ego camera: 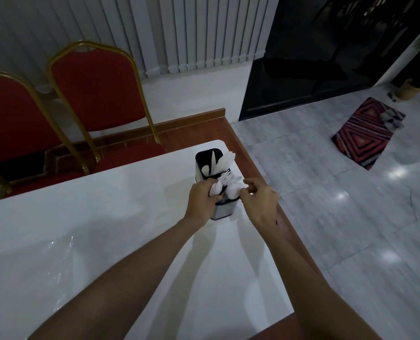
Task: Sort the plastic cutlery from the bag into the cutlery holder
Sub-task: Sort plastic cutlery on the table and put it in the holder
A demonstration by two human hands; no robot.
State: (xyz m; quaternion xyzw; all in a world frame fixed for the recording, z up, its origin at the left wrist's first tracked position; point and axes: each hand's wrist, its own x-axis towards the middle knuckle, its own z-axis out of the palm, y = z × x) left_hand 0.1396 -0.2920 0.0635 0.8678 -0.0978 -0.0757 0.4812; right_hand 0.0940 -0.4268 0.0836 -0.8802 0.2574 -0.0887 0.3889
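A steel cutlery holder (200, 165) with a black rim stands near the far right corner of the white table (105, 229). White plastic knives and spoons (218, 163) stick out of its far compartment, forks (227, 176) out of the middle. My left hand (201, 200) grips several white spoons (216, 188) over the near compartment. My right hand (259, 202) is beside them at the holder's right, fingers curled, thumb and fingertips close to the spoon bowls; contact is unclear. A clear plastic bag (32, 266) lies flat on the table at the left.
Two red chairs (93, 89) with gold frames stand behind the table. The table's right edge runs just past the holder, over a wooden step (248, 153). A patterned mat (366, 133) lies on the tiled floor to the right.
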